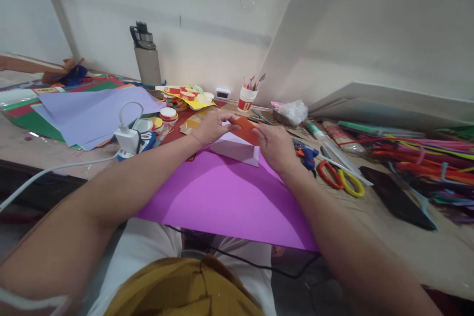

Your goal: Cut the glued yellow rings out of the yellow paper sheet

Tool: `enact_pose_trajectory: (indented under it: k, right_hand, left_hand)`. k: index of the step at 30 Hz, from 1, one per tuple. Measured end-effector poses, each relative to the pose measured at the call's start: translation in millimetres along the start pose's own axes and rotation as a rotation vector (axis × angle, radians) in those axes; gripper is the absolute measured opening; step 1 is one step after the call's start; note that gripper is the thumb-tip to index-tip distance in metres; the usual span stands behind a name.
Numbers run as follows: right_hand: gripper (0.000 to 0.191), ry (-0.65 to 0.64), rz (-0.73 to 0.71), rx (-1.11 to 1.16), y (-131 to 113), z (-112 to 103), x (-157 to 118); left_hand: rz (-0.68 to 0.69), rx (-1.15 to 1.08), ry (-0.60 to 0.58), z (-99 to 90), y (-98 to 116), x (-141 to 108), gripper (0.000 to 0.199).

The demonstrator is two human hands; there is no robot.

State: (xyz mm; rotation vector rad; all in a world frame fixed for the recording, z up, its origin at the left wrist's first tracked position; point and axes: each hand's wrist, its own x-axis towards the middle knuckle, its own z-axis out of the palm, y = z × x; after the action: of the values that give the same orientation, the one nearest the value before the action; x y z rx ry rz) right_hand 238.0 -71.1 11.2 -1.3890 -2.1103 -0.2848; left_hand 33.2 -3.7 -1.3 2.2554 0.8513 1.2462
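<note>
Between my two hands is a small orange piece of paper (245, 130). My left hand (214, 129) pinches its left end and my right hand (277, 147) grips its right end. Just below and behind the orange piece stands a folded pale lilac paper shape (237, 150), partly hidden by my hands; whether they touch it I cannot tell. Beneath everything a large purple sheet (225, 197) lies flat and reaches over the table's front edge.
Scissors with red and yellow handles (342, 177), a blue glue gun (308, 154) and a black phone (396, 197) lie to the right. Colourful pipe cleaners (437, 163) are heaped beyond. Leftward are lilac sheets (89, 113), a white charger (128, 139) and a bottle (147, 61).
</note>
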Motion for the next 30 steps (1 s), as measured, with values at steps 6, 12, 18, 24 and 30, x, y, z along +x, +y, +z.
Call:
enact_pose_trajectory:
  k: [6,12,18,24,30]
  right_hand:
    - [0.017,0.125,0.144,0.386,-0.4,-14.9,1.6]
    - [0.009,0.237,0.187,0.471,-5.1,-35.8,0.3]
    - [0.035,0.245,0.333,0.891,9.3,-16.8,2.7]
    - [0.025,0.243,0.474,1.073,15.2,-4.3,2.1]
    - [0.025,0.151,0.464,0.996,10.0,-2.9,-2.1]
  left_hand:
    - [-0.086,-0.180,0.078,-10.4,18.7,7.5,0.021]
    - [-0.211,-0.362,-0.112,-23.8,36.6,14.3,0.025]
    - [-0.300,-0.416,0.030,-21.5,38.8,11.6,0.025]
    - [-0.362,-0.472,0.031,-15.8,28.1,7.4,0.028]
    - [-0.432,-0.608,-0.078,-12.0,21.3,3.5,0.038]
